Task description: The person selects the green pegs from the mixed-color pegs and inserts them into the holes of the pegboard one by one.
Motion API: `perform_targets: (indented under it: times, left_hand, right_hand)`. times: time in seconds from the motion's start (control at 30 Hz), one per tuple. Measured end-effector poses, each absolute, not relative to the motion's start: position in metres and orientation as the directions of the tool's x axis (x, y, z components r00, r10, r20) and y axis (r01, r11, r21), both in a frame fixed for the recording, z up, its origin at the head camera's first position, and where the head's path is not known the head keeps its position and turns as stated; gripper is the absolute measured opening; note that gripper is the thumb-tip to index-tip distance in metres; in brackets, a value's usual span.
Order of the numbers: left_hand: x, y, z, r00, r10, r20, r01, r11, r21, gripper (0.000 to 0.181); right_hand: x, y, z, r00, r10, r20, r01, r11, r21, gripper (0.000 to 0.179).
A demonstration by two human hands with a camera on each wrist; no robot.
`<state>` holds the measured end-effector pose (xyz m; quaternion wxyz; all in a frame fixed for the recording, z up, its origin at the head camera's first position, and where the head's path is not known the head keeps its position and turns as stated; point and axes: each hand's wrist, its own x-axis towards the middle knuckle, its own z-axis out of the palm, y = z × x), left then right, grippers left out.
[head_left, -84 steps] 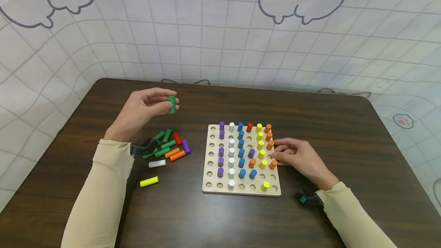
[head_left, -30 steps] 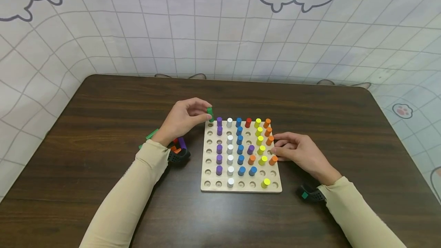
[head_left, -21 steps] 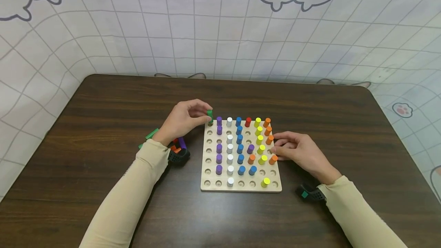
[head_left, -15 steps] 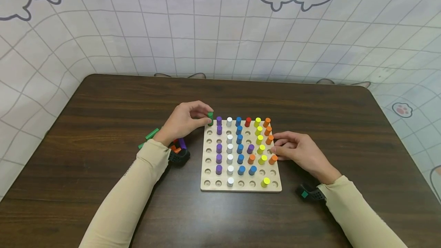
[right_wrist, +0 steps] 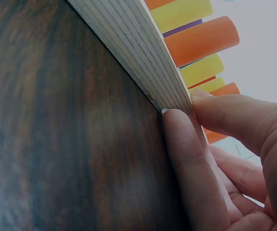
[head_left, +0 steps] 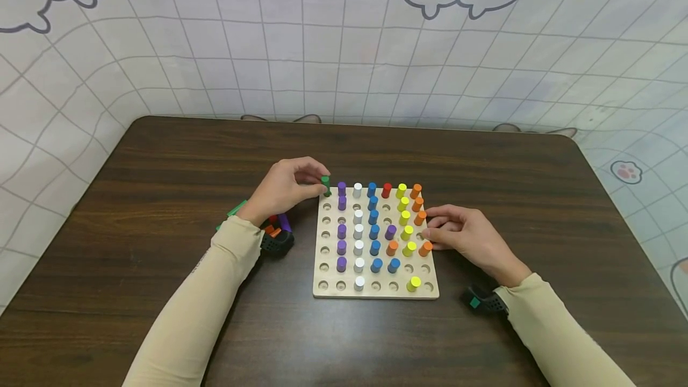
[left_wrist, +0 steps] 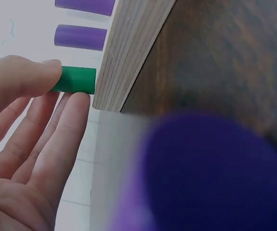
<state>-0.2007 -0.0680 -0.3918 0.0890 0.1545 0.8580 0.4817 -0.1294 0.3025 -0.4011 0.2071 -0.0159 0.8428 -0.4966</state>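
My left hand (head_left: 285,187) is at the far left corner of the wooden pegboard (head_left: 331,276), thumb and fingertips pinching a green peg (head_left: 325,185). The peg stands upright in the corner hole, beside a purple peg (head_left: 341,189). In the left wrist view its lower end meets the board's top face, and the thumb (left_wrist: 47,72) covers its upper end. My right hand (head_left: 473,240) grips the board's right edge. The right wrist view shows the thumb (right_wrist: 215,103) on the top rim and a finger (right_wrist: 186,139) along the side, close to the tabletop.
Columns of purple, white, blue, yellow and orange pegs stand in the board, among several bare holes. Loose purple (head_left: 284,223), orange, red and green pegs lie left of it, partly hidden by my left wrist. The dark table (head_left: 430,345) ends at a white grid-patterned cloth (head_left: 333,46).
My left hand has carried the green peg from over the table's left side to the board's far left corner and lowered it into the hole. The right hand stays on the edge.
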Motion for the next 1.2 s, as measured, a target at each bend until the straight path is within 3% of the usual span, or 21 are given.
perform_targets:
  times: [1.2]
  left_hand:
    - [-0.2006,-0.0709,-0.388,-0.914,0.407,0.003,0.227,0.503,0.834,0.028]
  right_hand:
    - [-0.1291,0.304,-0.4016,-0.912,-0.23,-0.339,0.182,0.514,-0.838,0.066]
